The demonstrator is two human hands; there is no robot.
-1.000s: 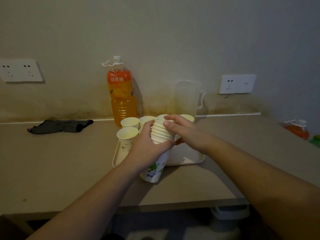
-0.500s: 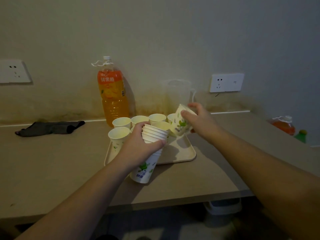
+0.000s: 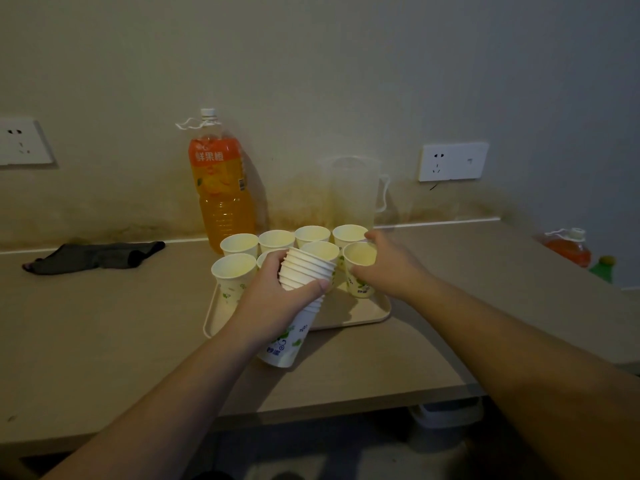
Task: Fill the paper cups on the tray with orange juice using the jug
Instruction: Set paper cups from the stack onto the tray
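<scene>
The left hand (image 3: 277,299) grips one tilted stack of nested cups (image 3: 301,299) above one tray (image 3: 367,315); the right hand (image 3: 388,265) holds the near-right cup (image 3: 360,268) upright there. Behind stand one juice bottle (image 3: 220,188) and one empty jug (image 3: 353,194). Eight single cups are visible on the tray.

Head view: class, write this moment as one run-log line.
left hand: holds cup stack | right hand: setting cup on tray | jug: empty, untouched | bottle: capped
</scene>
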